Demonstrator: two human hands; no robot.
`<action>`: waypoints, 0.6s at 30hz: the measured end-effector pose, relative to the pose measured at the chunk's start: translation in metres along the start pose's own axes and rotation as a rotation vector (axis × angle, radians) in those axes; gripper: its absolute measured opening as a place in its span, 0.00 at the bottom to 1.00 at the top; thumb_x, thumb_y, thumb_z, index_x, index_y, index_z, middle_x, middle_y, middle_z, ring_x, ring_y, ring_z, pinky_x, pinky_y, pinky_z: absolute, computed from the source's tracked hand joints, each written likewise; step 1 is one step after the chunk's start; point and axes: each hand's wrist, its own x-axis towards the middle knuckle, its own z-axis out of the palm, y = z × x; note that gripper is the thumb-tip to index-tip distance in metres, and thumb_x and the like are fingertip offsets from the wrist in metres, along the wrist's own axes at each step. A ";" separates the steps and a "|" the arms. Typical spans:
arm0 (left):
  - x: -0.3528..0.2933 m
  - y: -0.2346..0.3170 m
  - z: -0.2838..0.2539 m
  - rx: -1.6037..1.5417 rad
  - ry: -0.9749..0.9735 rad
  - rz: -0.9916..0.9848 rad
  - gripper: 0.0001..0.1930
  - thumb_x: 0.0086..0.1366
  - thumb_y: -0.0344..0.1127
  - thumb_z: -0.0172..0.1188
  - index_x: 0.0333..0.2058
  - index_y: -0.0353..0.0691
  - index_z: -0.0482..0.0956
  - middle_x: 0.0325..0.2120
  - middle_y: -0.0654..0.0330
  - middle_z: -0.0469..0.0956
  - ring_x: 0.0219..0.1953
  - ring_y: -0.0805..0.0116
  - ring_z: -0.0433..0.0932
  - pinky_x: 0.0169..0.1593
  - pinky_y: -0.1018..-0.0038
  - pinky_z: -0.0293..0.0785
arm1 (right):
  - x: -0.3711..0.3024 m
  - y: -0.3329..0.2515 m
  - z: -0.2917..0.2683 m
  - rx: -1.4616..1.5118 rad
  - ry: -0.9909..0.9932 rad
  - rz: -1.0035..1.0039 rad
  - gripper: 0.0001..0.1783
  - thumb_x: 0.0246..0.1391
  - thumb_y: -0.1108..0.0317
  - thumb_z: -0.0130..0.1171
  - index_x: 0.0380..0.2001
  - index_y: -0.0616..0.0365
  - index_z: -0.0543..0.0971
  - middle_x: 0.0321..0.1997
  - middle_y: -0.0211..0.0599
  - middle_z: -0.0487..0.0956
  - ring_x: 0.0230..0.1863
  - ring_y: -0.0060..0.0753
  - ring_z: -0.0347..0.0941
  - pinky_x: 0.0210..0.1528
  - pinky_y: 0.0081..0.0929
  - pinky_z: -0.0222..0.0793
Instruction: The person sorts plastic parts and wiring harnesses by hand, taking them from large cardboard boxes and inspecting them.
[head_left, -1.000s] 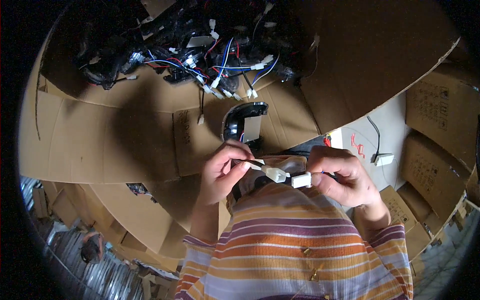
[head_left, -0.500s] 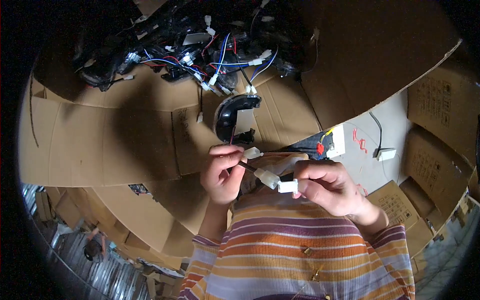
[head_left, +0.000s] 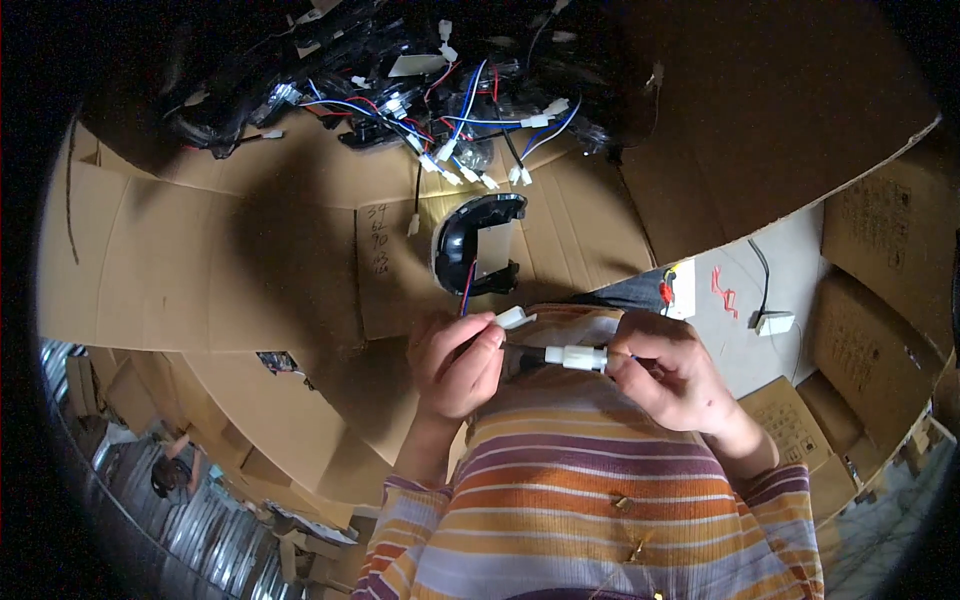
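In front of my torso, my left hand is closed in a pinch, with a white plug connector sticking out at its fingertips. Red and blue wires run up from that hand to a curved black lamp housing with a pale flat plate. My right hand pinches the right end of a white wire connector, which looks like two halves joined in line. A dark cable extends from its left end toward my left hand; my fingers partly hide it.
Beyond the lamp housing, a heap of black parts with white connectors and coloured wires lies on a cardboard surface. Cardboard boxes stand at the right. A white adapter and red scraps lie on the floor.
The two white connector halves, angled against each other before, now lie in one straight line. My right hand has turned slightly, and the view has shifted a little.
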 end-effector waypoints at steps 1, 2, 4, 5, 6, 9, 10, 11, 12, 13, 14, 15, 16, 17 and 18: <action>-0.002 0.003 -0.006 -0.034 0.004 -0.051 0.13 0.37 0.21 0.57 0.26 0.41 0.74 0.27 0.60 0.72 0.24 0.66 0.70 0.27 0.73 0.64 | -0.001 -0.002 -0.003 0.002 -0.007 -0.008 0.03 0.41 0.73 0.49 0.22 0.61 0.71 0.20 0.40 0.70 0.21 0.38 0.67 0.25 0.25 0.62; -0.008 0.002 -0.014 -0.061 -0.046 -0.138 0.14 0.35 0.22 0.57 0.26 0.42 0.75 0.27 0.60 0.72 0.26 0.66 0.70 0.27 0.74 0.64 | -0.003 -0.003 -0.006 0.062 -0.026 0.012 0.03 0.41 0.74 0.49 0.21 0.61 0.71 0.19 0.38 0.70 0.20 0.32 0.66 0.24 0.22 0.62; -0.026 -0.003 -0.055 -0.028 0.014 -0.359 0.08 0.37 0.27 0.57 0.23 0.40 0.74 0.27 0.56 0.71 0.27 0.65 0.70 0.30 0.77 0.66 | -0.014 0.001 -0.015 0.220 -0.012 0.147 0.03 0.41 0.77 0.47 0.21 0.61 0.71 0.18 0.31 0.69 0.20 0.17 0.64 0.22 0.16 0.58; -0.011 0.009 -0.070 0.014 0.275 -0.222 0.05 0.46 0.26 0.51 0.24 0.33 0.71 0.25 0.53 0.72 0.30 0.64 0.71 0.35 0.73 0.67 | -0.012 0.001 -0.017 0.268 0.024 0.056 0.04 0.42 0.77 0.46 0.21 0.61 0.71 0.18 0.29 0.69 0.21 0.14 0.62 0.21 0.14 0.57; -0.005 0.014 -0.086 0.224 0.451 -0.253 0.05 0.47 0.25 0.51 0.25 0.33 0.71 0.26 0.52 0.71 0.30 0.65 0.70 0.36 0.75 0.66 | -0.012 0.000 -0.017 0.262 0.033 0.091 0.03 0.41 0.78 0.45 0.19 0.63 0.70 0.18 0.30 0.67 0.20 0.18 0.61 0.21 0.15 0.55; -0.032 0.007 -0.191 0.798 0.930 -0.333 0.03 0.51 0.25 0.52 0.25 0.32 0.69 0.27 0.55 0.71 0.31 0.68 0.70 0.35 0.75 0.69 | -0.014 0.002 -0.021 0.221 0.010 0.150 0.03 0.39 0.79 0.45 0.18 0.64 0.69 0.17 0.32 0.66 0.20 0.21 0.60 0.21 0.18 0.53; -0.046 0.009 -0.227 0.737 1.100 -0.335 0.04 0.51 0.25 0.53 0.26 0.31 0.69 0.27 0.55 0.71 0.31 0.69 0.71 0.36 0.76 0.69 | -0.013 0.005 -0.017 0.204 -0.040 0.164 0.03 0.40 0.78 0.46 0.18 0.63 0.69 0.18 0.32 0.66 0.20 0.22 0.60 0.22 0.18 0.54; -0.055 0.009 -0.255 0.601 1.168 -0.156 0.06 0.50 0.27 0.55 0.26 0.31 0.70 0.26 0.56 0.72 0.29 0.70 0.71 0.33 0.78 0.69 | -0.011 0.007 -0.015 0.174 -0.087 0.097 0.04 0.41 0.78 0.45 0.18 0.63 0.69 0.18 0.32 0.66 0.21 0.22 0.61 0.23 0.18 0.56; -0.049 0.010 -0.258 0.766 1.281 -0.338 0.06 0.49 0.28 0.56 0.24 0.30 0.71 0.24 0.56 0.72 0.27 0.71 0.71 0.32 0.81 0.68 | -0.011 0.014 -0.009 0.127 -0.116 0.062 0.04 0.43 0.74 0.46 0.20 0.61 0.70 0.17 0.32 0.68 0.18 0.22 0.62 0.21 0.18 0.57; -0.065 -0.009 -0.288 0.764 1.221 -0.215 0.07 0.49 0.29 0.57 0.24 0.30 0.72 0.23 0.56 0.73 0.25 0.72 0.70 0.31 0.81 0.68 | -0.014 0.016 -0.012 0.093 -0.132 0.023 0.04 0.45 0.71 0.46 0.23 0.59 0.71 0.16 0.32 0.69 0.16 0.21 0.63 0.19 0.18 0.58; -0.082 -0.026 -0.305 0.871 1.140 -0.266 0.07 0.50 0.29 0.56 0.24 0.30 0.72 0.24 0.56 0.73 0.25 0.72 0.70 0.32 0.80 0.67 | -0.013 0.015 -0.010 0.106 -0.119 0.018 0.04 0.44 0.71 0.46 0.23 0.59 0.71 0.15 0.33 0.68 0.14 0.26 0.63 0.19 0.21 0.58; -0.095 -0.039 -0.318 0.989 1.052 -0.310 0.07 0.51 0.29 0.55 0.25 0.30 0.72 0.24 0.56 0.73 0.25 0.71 0.70 0.32 0.79 0.67 | -0.013 0.015 -0.010 0.111 -0.113 0.009 0.04 0.44 0.71 0.46 0.23 0.59 0.71 0.15 0.33 0.68 0.14 0.26 0.63 0.19 0.21 0.58; -0.109 -0.061 -0.325 1.067 0.893 -0.302 0.07 0.52 0.29 0.53 0.26 0.30 0.72 0.25 0.56 0.73 0.26 0.71 0.70 0.32 0.78 0.67 | -0.014 0.016 -0.011 0.119 -0.116 -0.012 0.04 0.44 0.72 0.46 0.23 0.60 0.70 0.15 0.35 0.68 0.15 0.28 0.64 0.19 0.22 0.59; -0.127 -0.087 -0.327 1.139 0.736 -0.292 0.07 0.53 0.29 0.52 0.27 0.30 0.72 0.25 0.57 0.73 0.26 0.71 0.70 0.33 0.78 0.67 | -0.014 0.016 -0.012 0.125 -0.119 -0.034 0.04 0.44 0.72 0.46 0.23 0.60 0.70 0.16 0.36 0.69 0.16 0.30 0.64 0.20 0.23 0.59; -0.148 -0.117 -0.321 1.111 0.688 -0.414 0.07 0.53 0.29 0.51 0.29 0.31 0.72 0.25 0.56 0.73 0.28 0.70 0.70 0.35 0.78 0.66 | -0.015 0.011 -0.014 0.130 -0.108 -0.020 0.04 0.44 0.72 0.46 0.23 0.61 0.70 0.17 0.37 0.69 0.17 0.33 0.65 0.20 0.23 0.59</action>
